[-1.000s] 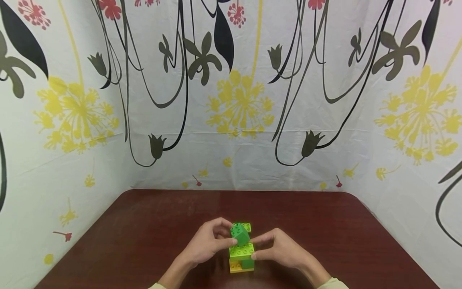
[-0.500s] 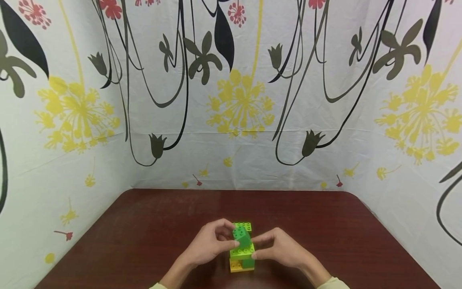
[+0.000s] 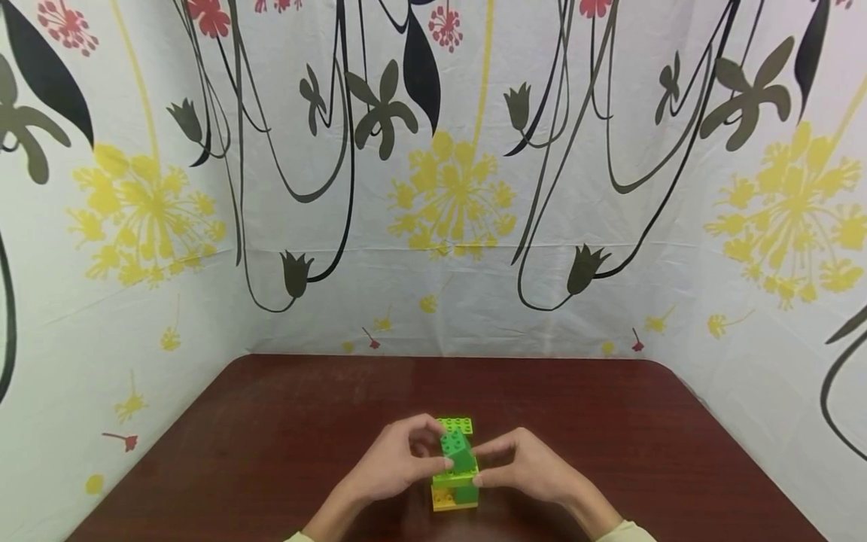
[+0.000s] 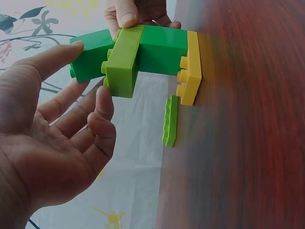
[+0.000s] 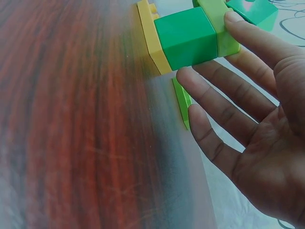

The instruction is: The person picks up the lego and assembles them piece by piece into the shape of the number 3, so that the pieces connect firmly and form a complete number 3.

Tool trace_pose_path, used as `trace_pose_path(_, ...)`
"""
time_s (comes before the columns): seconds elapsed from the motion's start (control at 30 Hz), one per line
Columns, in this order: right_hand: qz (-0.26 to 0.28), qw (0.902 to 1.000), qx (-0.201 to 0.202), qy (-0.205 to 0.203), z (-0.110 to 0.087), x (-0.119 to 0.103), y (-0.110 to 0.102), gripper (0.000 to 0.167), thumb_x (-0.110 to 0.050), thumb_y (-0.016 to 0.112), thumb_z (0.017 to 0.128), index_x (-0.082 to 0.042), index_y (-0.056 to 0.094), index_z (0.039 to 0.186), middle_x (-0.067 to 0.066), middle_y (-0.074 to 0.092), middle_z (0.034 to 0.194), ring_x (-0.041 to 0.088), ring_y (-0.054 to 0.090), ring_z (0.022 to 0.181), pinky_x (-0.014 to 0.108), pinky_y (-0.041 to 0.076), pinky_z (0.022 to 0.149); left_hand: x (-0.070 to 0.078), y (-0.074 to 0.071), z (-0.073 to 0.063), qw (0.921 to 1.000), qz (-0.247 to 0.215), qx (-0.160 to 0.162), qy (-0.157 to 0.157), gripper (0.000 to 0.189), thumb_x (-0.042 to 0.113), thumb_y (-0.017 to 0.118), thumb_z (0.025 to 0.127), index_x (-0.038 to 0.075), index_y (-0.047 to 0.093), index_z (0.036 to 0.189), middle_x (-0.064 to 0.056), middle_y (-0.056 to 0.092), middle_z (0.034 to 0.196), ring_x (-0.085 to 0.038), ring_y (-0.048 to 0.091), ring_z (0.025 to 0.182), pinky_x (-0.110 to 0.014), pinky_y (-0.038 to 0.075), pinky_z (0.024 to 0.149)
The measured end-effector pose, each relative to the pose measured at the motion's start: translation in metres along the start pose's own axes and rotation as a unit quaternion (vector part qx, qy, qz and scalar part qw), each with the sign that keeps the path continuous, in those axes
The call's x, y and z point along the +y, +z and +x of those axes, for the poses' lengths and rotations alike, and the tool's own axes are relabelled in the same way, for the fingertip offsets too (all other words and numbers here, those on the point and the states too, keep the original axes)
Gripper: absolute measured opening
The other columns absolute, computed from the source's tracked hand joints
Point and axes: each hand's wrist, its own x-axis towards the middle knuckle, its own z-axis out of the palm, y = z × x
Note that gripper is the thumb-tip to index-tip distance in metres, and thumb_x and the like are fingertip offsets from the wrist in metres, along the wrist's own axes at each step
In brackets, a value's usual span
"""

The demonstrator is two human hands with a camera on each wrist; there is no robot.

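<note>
Thumb and fingers of my left hand pinch a dark green toy building brick just over the stack. That brick sits tilted against the studs of a lime brick; whether it is pressed on, I cannot tell. My right hand pinches the lime brick by its right side, thumb nearest me. Under the lime brick is another green brick, joined to a flat yellow plate with bare studs at its left. The stack stands on the table.
A thin lime plate lies on the dark red-brown table just behind the stack. A white flower-print cloth hangs behind the table and along both sides.
My left hand has brought the top green brick slightly right and down toward me, over the lime brick. My right hand and the stack have stayed nearly still.
</note>
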Motion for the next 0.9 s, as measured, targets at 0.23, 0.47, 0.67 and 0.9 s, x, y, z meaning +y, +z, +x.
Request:
trace_pose_path(0.23, 0.014, 0.9999, -0.006, 0.001, 0.0, -0.001, 0.0, 0.027, -0.026, 0.083, 0.093, -0.019, 0.082, 0.119, 0.002, 0.081, 0.116, 0.009, 0.073, 0.108, 0.024, 0.058, 0.087, -0.001, 0.004, 0.001, 0.9997, 0.018, 0.006, 0.014, 0.029, 0.026, 0.081, 0.092, 0.012, 0.071, 0.115, -0.002, 0.077, 0.104, -0.009, 0.063, 0.08, -0.026, 0.052, 0.069)
trace_pose_path(0.47, 0.015, 0.9998, -0.007, 0.006, 0.0, -0.002, -0.001, 0.027, -0.026, 0.084, 0.092, -0.019, 0.082, 0.119, 0.002, 0.081, 0.116, 0.01, 0.073, 0.107, 0.024, 0.059, 0.086, -0.002, 0.008, 0.002, 0.9997, 0.015, 0.012, 0.016, 0.03, 0.027, 0.081, 0.092, 0.013, 0.07, 0.116, -0.002, 0.077, 0.104, -0.007, 0.057, 0.075, -0.024, 0.048, 0.066)
trace_pose_path(0.67, 0.008, 0.9999, -0.008, 0.01, 0.0, -0.002, -0.002, 0.027, -0.028, 0.083, 0.093, -0.019, 0.082, 0.118, 0.002, 0.081, 0.116, 0.011, 0.073, 0.107, 0.025, 0.059, 0.085, -0.001, 0.01, 0.003, 0.9997, 0.016, 0.017, 0.012, 0.032, 0.029, 0.081, 0.092, 0.012, 0.07, 0.118, -0.002, 0.077, 0.104, -0.007, 0.056, 0.074, -0.025, 0.046, 0.064)
trace_pose_path(0.9, 0.026, 0.9995, -0.011, 0.011, 0.001, -0.002, -0.001, 0.027, -0.025, 0.083, 0.093, -0.015, 0.082, 0.119, 0.004, 0.081, 0.116, 0.012, 0.074, 0.105, 0.025, 0.059, 0.084, -0.003, 0.012, 0.003, 0.9997, 0.019, 0.017, 0.004, 0.032, 0.028, 0.082, 0.092, 0.013, 0.071, 0.119, -0.002, 0.075, 0.105, -0.009, 0.056, 0.075, -0.026, 0.047, 0.064)
